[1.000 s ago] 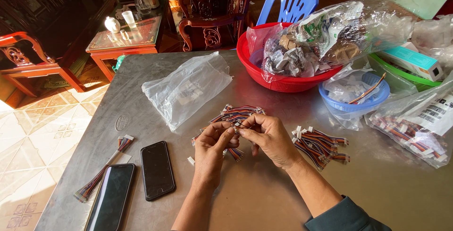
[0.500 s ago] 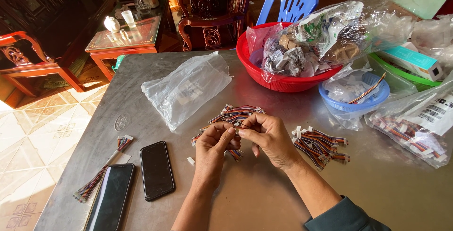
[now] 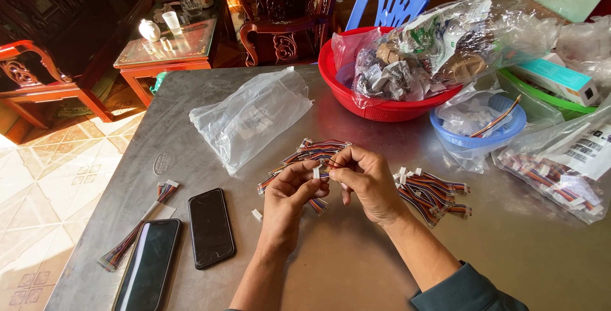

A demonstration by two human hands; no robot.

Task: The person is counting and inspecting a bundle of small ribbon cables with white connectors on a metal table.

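Little has shifted since the earlier frame: both hands stay together near the middle of the table, fingers only slightly re-set. Left hand point(image 3: 289, 206) pinches a small white connector point(image 3: 316, 172) between thumb and fingertips; right hand point(image 3: 369, 184) is closed on the multicoloured ribbon wire point(image 3: 331, 163) feeding into it. Looks like the seating step, wire end going into the plug housing. Judging from the grip, next move needs a straight, aligned push with the housing held steady; a skewed entry could bend the wire ends. Wire is short, flat, striped in red, blue and other colours, white plug at the end. Loose pile of wires point(image 3: 312, 152) lies just beyond the hands, a second bundle point(image 3: 433, 190) just beside the right wrist. Clear plastic bag point(image 3: 251, 117) sits toward the far-left, red basin point(image 3: 382, 104) at the far edge, two phones point(image 3: 210, 227) near the left front corner.
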